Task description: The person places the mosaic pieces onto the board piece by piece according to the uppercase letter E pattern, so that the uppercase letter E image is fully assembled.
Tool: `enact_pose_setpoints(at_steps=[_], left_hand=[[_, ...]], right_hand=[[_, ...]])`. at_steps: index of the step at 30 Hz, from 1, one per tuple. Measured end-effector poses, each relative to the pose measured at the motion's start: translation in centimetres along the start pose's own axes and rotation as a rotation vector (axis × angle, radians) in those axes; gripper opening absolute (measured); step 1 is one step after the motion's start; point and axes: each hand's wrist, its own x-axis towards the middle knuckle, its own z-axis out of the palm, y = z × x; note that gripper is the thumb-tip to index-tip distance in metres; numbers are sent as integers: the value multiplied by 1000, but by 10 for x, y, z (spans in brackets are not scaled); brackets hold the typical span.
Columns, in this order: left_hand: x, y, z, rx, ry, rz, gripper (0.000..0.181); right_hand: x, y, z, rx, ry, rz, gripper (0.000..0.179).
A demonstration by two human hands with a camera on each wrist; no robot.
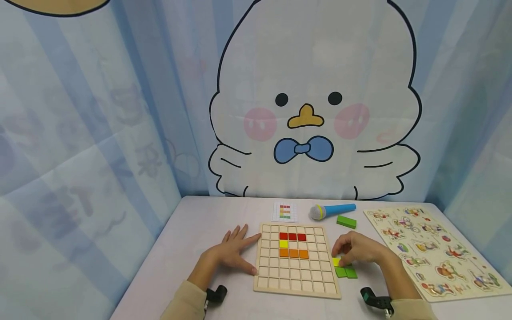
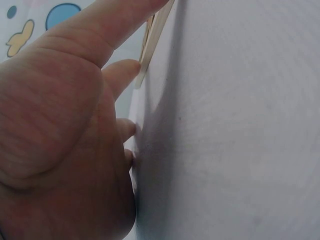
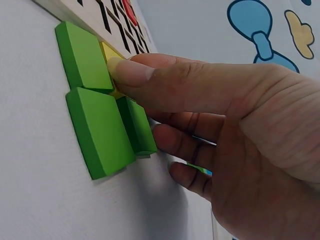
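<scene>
Green tiles (image 1: 346, 272): on surface (image 1: 160, 275), just beside right edge of gridded board (image 1: 296, 286). Yellow tile (image 1: 335, 262): adjoining them, pinched between thumb and forefinger of right hand (image 1: 358, 249). Left hand (image 1: 233, 250): fingers spread apart, at board's left edge. On board, near to far: orange tiles (image 1: 294, 253), yellow piece (image 1: 283, 244), red tiles (image 1: 293, 236). Beyond: green block (image 1: 346, 222), pattern card (image 1: 285, 212), blue microphone (image 1: 338, 210).

The left hand (image 1: 235, 250), fingers spread, is touching a pale wooden grid board (image 1: 294, 263); red, yellow and orange square tiles (image 1: 294, 253) are sitting in its cells; the right hand (image 1: 358, 249) is pinching another yellow square tile (image 1: 336, 262) beside green square tiles (image 1: 346, 272); a blue, grey-headed microphone (image 1: 334, 210) is lying on the surface (image 1: 172, 253) behind the board.
</scene>
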Motion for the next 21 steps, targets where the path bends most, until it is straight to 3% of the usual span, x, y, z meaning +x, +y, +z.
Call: enact_pose_setpoints(at_steps=[8,14,21], left_hand=[[-1,-1,-1,-2,-11,8,108],[-1,-1,-2,-3,-5,1,108],[-2,1,-2,-3,2,10,109]], right_hand=[[1,1,0,-2,14,7,21],[1,0,2,0,78,63,19],[3,2,3,5,120,72,22]])
